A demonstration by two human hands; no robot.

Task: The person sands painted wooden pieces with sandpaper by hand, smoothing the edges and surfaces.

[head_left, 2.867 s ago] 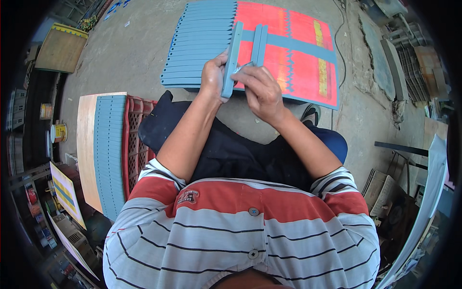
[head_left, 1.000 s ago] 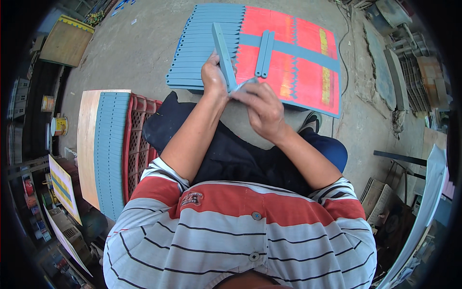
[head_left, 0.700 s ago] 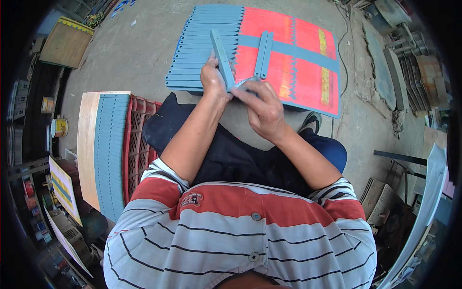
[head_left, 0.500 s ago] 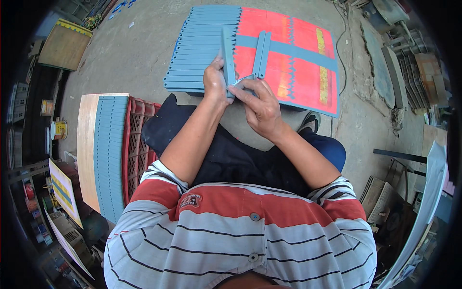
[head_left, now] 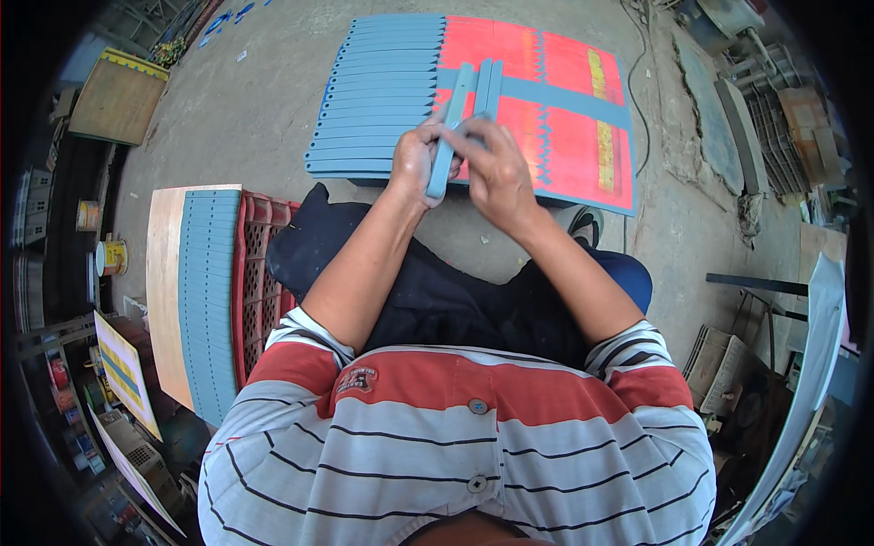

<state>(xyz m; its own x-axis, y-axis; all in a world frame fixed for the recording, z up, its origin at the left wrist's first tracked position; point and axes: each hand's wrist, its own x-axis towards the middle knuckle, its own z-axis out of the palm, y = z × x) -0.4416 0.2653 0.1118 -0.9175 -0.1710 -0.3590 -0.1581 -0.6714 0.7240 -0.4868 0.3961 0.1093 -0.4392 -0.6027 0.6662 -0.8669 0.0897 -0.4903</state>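
My left hand (head_left: 415,164) is closed around a blue-grey painted slat (head_left: 441,171) with a rounded end, tilted with its top away from me. Over the slat's middle is my right hand (head_left: 503,182), its fingers bent and smeared by motion, so whether it pinches anything is unclear. Just beyond my hands, a pair of similar slats (head_left: 488,89) lies on a red-pink board (head_left: 583,118) crossed by a blue-grey band. Many more blue-grey slats (head_left: 378,109) lie side by side along the board's left part, with small dark holes at their ends.
At my left, a red plastic crate (head_left: 258,273) stands beside a wooden board (head_left: 166,291) carrying a row of blue-grey slats (head_left: 208,300) with dark holes. Paint tins (head_left: 112,258) are further left. A dark bar (head_left: 756,284) juts in at the right; a cable (head_left: 645,100) runs along the floor.
The slat in my left hand has tipped, its top swinging right and its lower end coming nearer me. My right hand has moved from its lower end up to its middle.
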